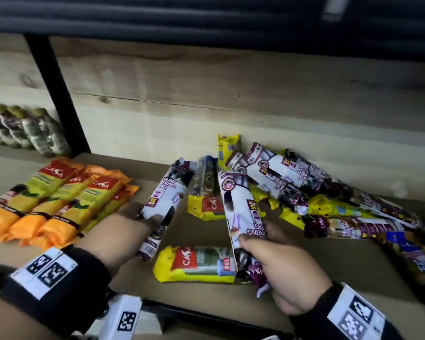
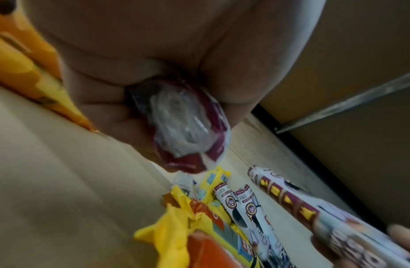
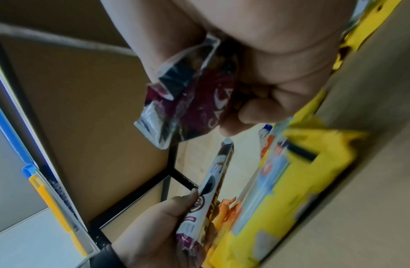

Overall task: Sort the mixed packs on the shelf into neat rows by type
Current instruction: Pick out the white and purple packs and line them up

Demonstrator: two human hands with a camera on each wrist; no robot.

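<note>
My left hand [image 1: 133, 224] grips a white-and-purple drawstring-bag pack [image 1: 166, 197] by its lower half, beside the row of orange packs [image 1: 52, 200]. The left wrist view shows this pack's end [image 2: 188, 127] wrapped in my palm. My right hand [image 1: 275, 261] holds a second white-and-purple pack [image 1: 241, 212] near its bottom end, above a yellow pack [image 1: 194, 265] lying flat at the shelf front. In the right wrist view its purple end [image 3: 194, 101] sticks out of my curled fingers. A mixed heap of purple, yellow and blue packs [image 1: 317, 192] lies at the right.
The cardboard-lined shelf [image 1: 329, 266] has a wooden back wall [image 1: 231, 94] and a black upright post [image 1: 57, 94] at the left. Beyond the post stands a row of dark green packs [image 1: 27, 128]. Another yellow pack [image 1: 206, 192] lies between my two held packs.
</note>
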